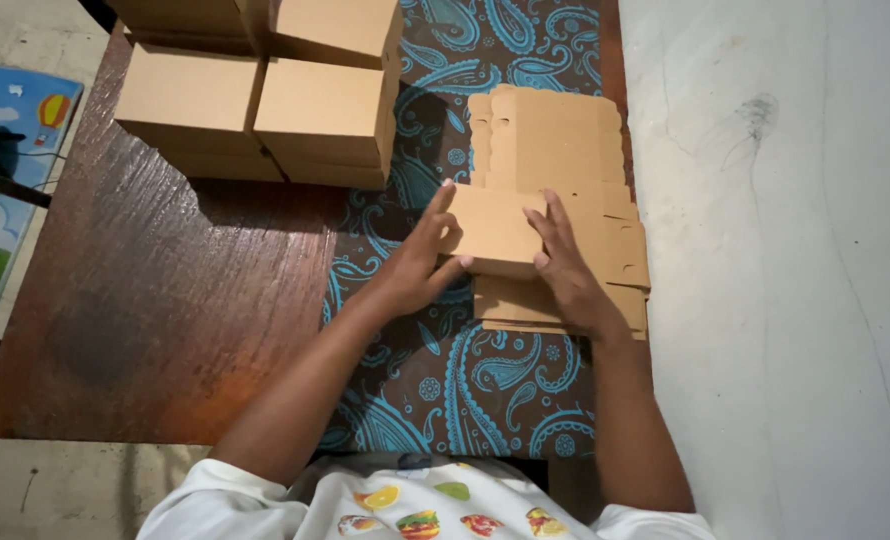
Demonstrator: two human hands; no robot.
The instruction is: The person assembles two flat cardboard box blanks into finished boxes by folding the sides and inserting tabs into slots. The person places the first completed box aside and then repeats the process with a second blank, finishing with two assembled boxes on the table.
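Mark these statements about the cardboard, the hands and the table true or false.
1. Both hands are on the flat cardboard sheets. True: the left hand and right hand press on the top sheet of the stack of flat cardboard sheets.
2. The folded boxes stand at the near edge of the table. False: the folded boxes are stacked at the far left.
3. The sheets lie on a blue patterned cloth. True: the blue patterned cloth runs under them.
4. The cloth covers the whole table. False: the left part of the wooden table is bare.
5. The right hand holds scissors. False: it holds no tool.
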